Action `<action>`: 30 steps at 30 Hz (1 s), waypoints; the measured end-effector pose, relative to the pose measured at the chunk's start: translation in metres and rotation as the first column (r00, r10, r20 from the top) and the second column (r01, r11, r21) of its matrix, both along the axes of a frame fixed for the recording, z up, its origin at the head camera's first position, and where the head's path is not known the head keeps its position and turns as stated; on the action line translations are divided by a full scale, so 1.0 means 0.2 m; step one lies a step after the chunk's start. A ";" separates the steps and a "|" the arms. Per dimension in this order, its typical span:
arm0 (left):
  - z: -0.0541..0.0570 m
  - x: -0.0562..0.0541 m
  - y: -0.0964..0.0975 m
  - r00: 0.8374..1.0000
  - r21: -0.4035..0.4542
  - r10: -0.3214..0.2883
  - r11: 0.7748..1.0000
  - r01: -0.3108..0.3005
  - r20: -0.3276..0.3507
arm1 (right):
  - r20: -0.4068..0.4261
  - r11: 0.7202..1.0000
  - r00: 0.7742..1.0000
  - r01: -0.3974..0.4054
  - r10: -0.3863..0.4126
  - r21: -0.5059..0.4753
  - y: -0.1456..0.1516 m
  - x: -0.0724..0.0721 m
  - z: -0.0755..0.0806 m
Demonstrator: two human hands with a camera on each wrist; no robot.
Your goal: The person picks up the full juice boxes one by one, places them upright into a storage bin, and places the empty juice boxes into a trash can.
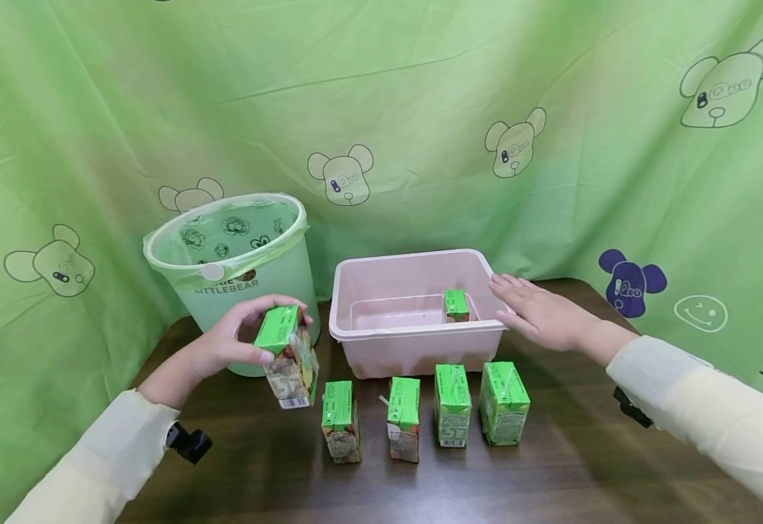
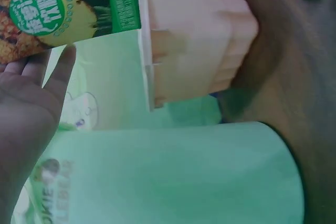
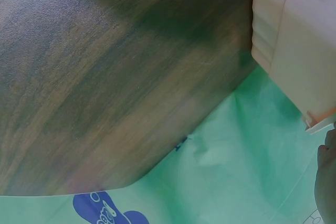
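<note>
My left hand (image 1: pixel 245 332) grips a green-topped juice box (image 1: pixel 288 360) above the table, just in front of the bin. In the left wrist view the same juice box (image 2: pixel 58 11) shows pineapple pictures on its side. My right hand (image 1: pixel 545 313) has its fingers extended and touches the right rim of a pink plastic tub (image 1: pixel 414 349). Inside that tub, toward the right, stands one juice box (image 1: pixel 457 306). Before the tub several more stand upright in a row: a juice box (image 1: pixel 340 422) at the left end and another juice box (image 1: pixel 504 404) at the right end.
A light green bin (image 1: pixel 270 284) with a patterned liner stands at the left, beside the tub. The dark wooden table (image 1: pixel 571 451) carries everything. Behind it hangs a green curtain (image 1: pixel 420 94) with bear prints, close to the tub and the bin.
</note>
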State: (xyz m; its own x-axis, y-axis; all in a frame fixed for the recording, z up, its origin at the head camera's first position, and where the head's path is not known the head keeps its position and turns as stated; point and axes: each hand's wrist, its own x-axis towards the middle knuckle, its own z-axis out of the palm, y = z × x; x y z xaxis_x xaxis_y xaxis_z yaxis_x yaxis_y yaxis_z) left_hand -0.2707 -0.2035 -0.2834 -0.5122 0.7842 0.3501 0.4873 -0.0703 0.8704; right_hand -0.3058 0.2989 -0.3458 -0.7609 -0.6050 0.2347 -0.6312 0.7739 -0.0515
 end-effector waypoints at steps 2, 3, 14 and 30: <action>0.03 -0.01 0.03 1.000 0.020 0.022 1.000 -0.022 -0.008 | 0.001 1.000 1.000 0.000 0.000 -0.001 0.00 0.00 0.00; 0.04 -0.02 0.04 1.000 0.032 0.029 0.999 -0.028 -0.005 | 0.002 1.000 1.000 0.001 -0.001 -0.002 0.00 0.00 0.00; 0.14 -0.09 0.24 0.991 0.073 0.136 0.988 -0.135 -0.012 | 0.008 1.000 1.000 0.007 -0.007 0.004 0.00 0.00 0.00; 0.21 -0.26 0.57 0.974 0.038 0.226 0.973 -0.226 0.004 | 0.014 1.000 1.000 0.023 -0.023 0.008 0.00 0.00 0.00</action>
